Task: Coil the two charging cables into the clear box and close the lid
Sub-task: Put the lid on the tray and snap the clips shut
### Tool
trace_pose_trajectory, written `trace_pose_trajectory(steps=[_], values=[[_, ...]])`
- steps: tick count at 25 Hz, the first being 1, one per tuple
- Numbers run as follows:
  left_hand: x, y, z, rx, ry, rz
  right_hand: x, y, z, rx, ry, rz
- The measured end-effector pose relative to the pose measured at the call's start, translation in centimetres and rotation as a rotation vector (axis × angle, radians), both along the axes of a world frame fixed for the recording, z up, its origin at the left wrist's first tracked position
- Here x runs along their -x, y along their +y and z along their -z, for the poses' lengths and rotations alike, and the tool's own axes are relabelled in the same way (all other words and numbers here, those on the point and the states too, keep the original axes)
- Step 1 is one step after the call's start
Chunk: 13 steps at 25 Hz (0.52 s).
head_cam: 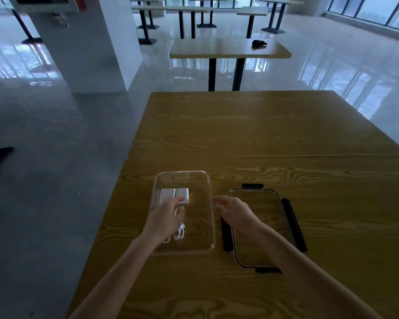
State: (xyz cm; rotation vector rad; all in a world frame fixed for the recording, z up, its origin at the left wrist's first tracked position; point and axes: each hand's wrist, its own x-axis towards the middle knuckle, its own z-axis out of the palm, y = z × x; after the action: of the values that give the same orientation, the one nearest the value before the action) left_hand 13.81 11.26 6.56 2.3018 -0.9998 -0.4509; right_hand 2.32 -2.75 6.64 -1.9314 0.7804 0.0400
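A clear box [207,180] stands open on the wooden table. Inside it, at the far left, lie two white charger plugs [174,193] side by side. White coiled cables [179,234] show in the box under my left wrist, partly hidden. My left hand [165,216] reaches into the box, its fingertips resting on the plugs' near edge; whether it grips anything I cannot tell. My right hand [233,210] hovers just right of the box's rim with fingers spread, holding nothing. The clear lid [258,226] with black clips lies flat on the table right of the box, under my right forearm.
The wooden table [263,134] runs far ahead and to the right; its left edge lies close to the box. Beyond stands another table [228,50] with a small dark object [258,43] on it. A white pillar [97,42] rises at the left.
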Motion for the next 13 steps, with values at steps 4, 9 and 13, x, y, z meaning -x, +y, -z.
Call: trace_pose_trajectory(steps=[4,9,13], values=[[2.1,-0.4,-1.2,-0.010,-0.088,0.078,3.3,-1.0,-0.8,0.040,-0.009,0.061],[5.3,-2.8,-2.2,-0.054,-0.138,0.177,8.3,-4.0,-0.2,0.073,0.035,0.157],[7.7,-5.5,-2.0,-0.069,-0.077,0.258,12.4,-6.4,0.5,0.096,0.078,0.255]])
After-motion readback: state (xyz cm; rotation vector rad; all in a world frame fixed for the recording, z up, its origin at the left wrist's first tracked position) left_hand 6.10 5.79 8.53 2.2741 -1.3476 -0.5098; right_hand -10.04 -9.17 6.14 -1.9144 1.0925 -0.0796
